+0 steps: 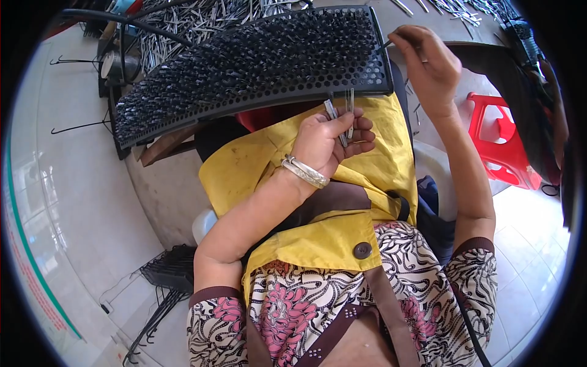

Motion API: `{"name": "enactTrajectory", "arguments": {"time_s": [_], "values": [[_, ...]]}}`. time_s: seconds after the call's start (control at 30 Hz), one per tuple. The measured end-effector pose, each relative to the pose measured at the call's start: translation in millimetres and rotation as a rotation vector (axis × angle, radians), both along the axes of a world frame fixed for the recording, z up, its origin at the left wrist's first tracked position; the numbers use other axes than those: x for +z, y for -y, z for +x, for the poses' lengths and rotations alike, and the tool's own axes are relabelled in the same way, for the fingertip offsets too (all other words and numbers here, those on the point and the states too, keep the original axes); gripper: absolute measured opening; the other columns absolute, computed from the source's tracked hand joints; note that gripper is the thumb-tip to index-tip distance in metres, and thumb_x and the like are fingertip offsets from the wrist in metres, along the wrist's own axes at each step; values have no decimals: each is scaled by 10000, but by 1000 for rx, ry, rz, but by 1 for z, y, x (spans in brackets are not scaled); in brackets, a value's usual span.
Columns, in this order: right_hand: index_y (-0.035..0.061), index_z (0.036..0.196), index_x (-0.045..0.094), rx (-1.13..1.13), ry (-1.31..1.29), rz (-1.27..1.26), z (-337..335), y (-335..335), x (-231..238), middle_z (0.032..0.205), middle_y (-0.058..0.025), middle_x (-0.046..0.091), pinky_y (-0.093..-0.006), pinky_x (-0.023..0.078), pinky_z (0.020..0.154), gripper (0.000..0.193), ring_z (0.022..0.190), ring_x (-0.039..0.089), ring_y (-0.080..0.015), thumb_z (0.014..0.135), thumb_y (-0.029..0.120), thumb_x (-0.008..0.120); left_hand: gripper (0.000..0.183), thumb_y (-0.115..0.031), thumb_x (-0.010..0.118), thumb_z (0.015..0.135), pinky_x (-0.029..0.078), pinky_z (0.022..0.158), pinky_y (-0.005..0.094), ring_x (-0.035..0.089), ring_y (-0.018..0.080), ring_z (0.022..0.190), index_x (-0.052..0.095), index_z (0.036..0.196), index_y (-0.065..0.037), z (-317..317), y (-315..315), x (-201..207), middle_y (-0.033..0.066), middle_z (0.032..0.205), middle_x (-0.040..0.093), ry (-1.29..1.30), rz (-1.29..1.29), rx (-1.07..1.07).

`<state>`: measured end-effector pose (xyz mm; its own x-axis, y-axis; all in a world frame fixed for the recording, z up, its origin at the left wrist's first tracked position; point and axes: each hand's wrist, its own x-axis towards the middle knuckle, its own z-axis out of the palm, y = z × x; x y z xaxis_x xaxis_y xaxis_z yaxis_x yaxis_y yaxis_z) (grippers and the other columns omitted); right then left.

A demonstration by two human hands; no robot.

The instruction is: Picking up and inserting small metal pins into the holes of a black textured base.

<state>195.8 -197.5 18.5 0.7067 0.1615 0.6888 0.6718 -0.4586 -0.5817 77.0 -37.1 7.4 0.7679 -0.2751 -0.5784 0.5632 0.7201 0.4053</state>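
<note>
A long black perforated rack [381, 85] lies across in front of me, with dark slender pieces standing packed in most of its round holes. Open holes show along its near edge and right end. My left hand [333, 134] is closed around several thin silvery metal strips [350, 116], just short of the rack's near edge and over my yellow apron. At the rack's right end, my right hand [428, 64] is raised with thumb and forefinger pinched together. A small dark tip shows at that pinch, too little to tell what it is.
Loose metal strips [177, 46] are heaped behind the rack, and more strips [471, 15] lie at the far right. A red plastic stool [498, 137] stands to the right. Thin hooked wires [79, 129] jut out on the left, and a black rack [168, 269] sits low at the left.
</note>
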Motion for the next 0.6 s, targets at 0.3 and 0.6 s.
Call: {"name": "enactTrajectory", "arguments": {"time_s": [0.3,0.6], "values": [[-37,819,572,187,179,-275,4,-5,-4,771,-131,573,-277,464,611,112,648,575,-244,711,-66,565,124,-68,527,814,523,641,366,592,222,723,529,913,6,-3,0,4,111,817,580,-27,42,-28],[-29,862,577,249,-90,-434,13,-2,2,773,-115,579,-259,444,584,130,647,577,-229,734,-12,572,128,-63,556,796,523,636,360,598,223,706,527,903,2,-3,-1,3,115,804,589,-11,25,-27]]}}
